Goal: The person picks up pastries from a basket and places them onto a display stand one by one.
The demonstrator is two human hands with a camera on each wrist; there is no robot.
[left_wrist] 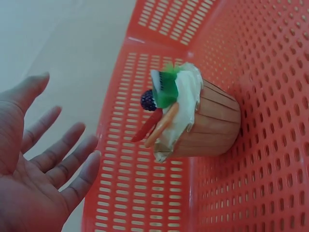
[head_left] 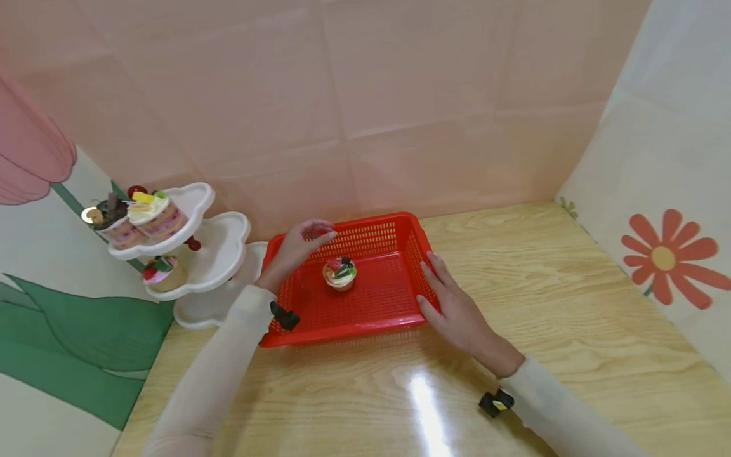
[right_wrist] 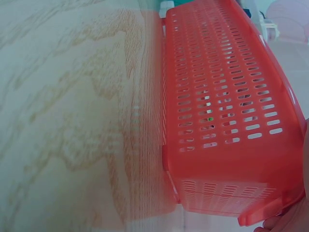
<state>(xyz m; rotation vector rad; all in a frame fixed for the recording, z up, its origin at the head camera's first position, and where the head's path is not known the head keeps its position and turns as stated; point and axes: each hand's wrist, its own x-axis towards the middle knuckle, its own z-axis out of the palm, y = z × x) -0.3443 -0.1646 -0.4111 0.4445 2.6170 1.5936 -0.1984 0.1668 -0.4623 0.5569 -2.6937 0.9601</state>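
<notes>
A red plastic basket (head_left: pixel 377 325) stands on the wooden table. Inside it sits a cupcake (head_left: pixel 340 275) with white cream, a green piece, a dark berry and red and orange sticks on top. My left hand (head_left: pixel 302 244) hovers over the basket's back left part, its fingers loosely spread and holding nothing. In the left wrist view this hand (left_wrist: pixel 48 164) is beside the cupcake (left_wrist: pixel 207 121), apart from it. My right hand (head_left: pixel 457 308) holds the basket's right rim near the front corner, fingers and thumb over the edge. Only a little of it shows in the right wrist view.
A tiered white stand (head_left: pixel 219 254) is left of the basket. Two dessert cups (head_left: pixel 157 219) sit on its top tier, and another cupcake (head_left: pixel 165 273) on the tier below. A pink wall covering (head_left: pixel 400 127) rises behind; a flower-printed panel (head_left: pixel 662 254) stands at the right.
</notes>
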